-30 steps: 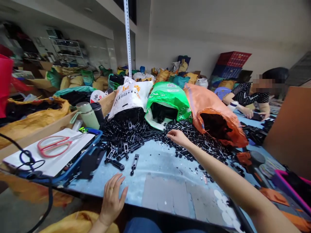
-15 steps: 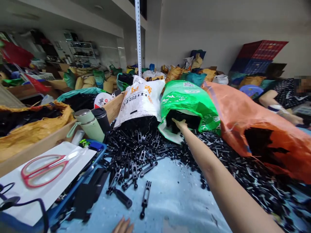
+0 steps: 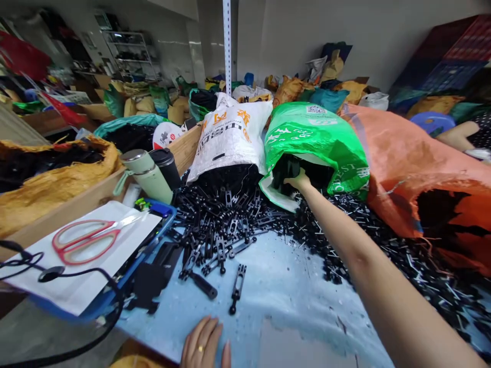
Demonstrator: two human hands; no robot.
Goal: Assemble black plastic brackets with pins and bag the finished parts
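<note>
My right hand reaches into the mouth of a green printed bag. Its thumb stands apart from the other fingers, which are partly lost against dark contents, and I see nothing clearly gripped. My left hand, a ring on one finger, rests at the table's near edge with fingers extended and nothing in them. Just beyond it lie a black slotted arm with a ball end and a black handle-like piece. A heap of similar black arms spills from a white bag.
An orange sack lies at the right, behind small black pieces mixed with metal pins. At the left, red-handled scissors lie on white paper over a blue tray. A green flask and a black cup stand behind.
The view has tilted down and shifted left. More of my left hand now shows at the bottom edge. My right hand stays at the green bag's mouth, its fingers slightly repositioned.
</note>
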